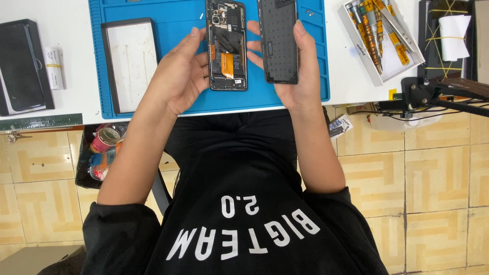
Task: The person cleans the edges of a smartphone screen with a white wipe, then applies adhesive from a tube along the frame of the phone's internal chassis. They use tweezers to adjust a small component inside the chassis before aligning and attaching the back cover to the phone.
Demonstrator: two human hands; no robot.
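Black-sleeved forearms reach up from the lap to a blue mat (153, 104) on the white desk (66, 12). Right hand (295, 76) has its grip around a dark back cover (278, 43), lifted clear of the phone (226, 46). Left hand (178, 76) is open, fingertips against the phone's left edge, steadying it flat on the mat. Opening looks done: battery, orange flex and board lie exposed. Inner work appears not yet begun; a screwdriver box (379, 38) sits well to the right, and a separate screen panel (131, 63) lies left.
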